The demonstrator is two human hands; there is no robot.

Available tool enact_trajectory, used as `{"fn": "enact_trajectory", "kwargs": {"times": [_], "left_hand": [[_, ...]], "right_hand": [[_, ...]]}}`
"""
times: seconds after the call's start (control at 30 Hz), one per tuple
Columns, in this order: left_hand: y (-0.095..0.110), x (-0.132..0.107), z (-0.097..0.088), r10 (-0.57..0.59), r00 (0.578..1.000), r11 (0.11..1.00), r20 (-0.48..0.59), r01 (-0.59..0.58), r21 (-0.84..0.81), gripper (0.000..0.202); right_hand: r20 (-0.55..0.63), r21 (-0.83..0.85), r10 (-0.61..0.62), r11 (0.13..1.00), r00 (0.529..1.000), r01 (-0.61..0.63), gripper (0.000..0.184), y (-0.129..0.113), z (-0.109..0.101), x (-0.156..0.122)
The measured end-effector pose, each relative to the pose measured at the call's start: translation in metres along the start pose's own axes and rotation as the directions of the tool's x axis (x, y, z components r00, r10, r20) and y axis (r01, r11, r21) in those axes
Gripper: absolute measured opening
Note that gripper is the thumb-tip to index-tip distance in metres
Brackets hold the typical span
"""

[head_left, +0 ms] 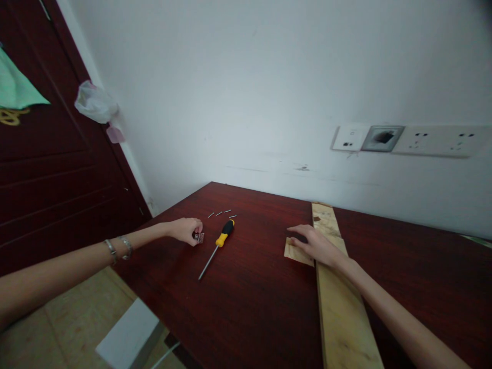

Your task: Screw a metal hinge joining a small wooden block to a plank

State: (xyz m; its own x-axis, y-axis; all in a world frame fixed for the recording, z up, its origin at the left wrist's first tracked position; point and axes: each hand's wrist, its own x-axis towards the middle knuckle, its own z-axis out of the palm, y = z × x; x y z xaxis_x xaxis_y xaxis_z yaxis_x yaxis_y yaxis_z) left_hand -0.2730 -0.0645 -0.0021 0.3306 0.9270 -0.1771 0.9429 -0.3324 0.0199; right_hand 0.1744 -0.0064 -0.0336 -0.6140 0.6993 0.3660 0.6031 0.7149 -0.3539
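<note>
Fingers of my left hand (183,230) are closed around a small metal hinge or bracket (199,238) with holes, just above or on the table; its exact shape is partly hidden. Beside it lies a screwdriver (220,240) with a black and yellow handle, its shaft pointing toward me. Several screws (219,213) are scattered behind the handle. My right hand (317,246) lies over a long wooden plank (338,312), fingers stretched out. Its thumb is over a short flat piece of wood (298,254) that sits against the plank's left side.
The dark red table (249,307) meets a white wall with sockets (400,139). A white box (128,335) and a cable stand below the table's left edge. At the far left is a dark red door (54,154), with a plastic bag (95,102) hanging near it.
</note>
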Motion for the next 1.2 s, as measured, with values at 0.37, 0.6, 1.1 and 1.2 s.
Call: {"fn": "enact_trajectory", "kwargs": {"times": [0.37,0.6,1.1,1.2], "left_hand": [[0.037,0.037,-0.044,0.15,0.981,0.989,-0.123,-0.15,0.008,0.035],[0.115,0.101,-0.082,0.335,0.899,0.933,-0.282,-0.358,-0.029,0.035],[0.25,0.17,-0.072,0.51,0.69,0.755,-0.513,-0.645,-0.117,0.033],[0.254,0.174,-0.059,0.505,0.697,0.752,-0.509,-0.645,-0.138,0.034]], "right_hand": [[-0.036,0.039,0.065,0.997,0.997,-0.063,0.033,0.004,-0.02,-0.015],[-0.009,0.503,0.284,0.83,0.959,-0.241,0.031,0.001,-0.03,-0.018],[0.022,0.965,0.639,0.187,0.769,-0.183,0.024,0.003,-0.045,-0.021],[0.076,0.977,0.656,0.101,0.751,-0.187,0.023,0.005,-0.044,-0.02]]}}
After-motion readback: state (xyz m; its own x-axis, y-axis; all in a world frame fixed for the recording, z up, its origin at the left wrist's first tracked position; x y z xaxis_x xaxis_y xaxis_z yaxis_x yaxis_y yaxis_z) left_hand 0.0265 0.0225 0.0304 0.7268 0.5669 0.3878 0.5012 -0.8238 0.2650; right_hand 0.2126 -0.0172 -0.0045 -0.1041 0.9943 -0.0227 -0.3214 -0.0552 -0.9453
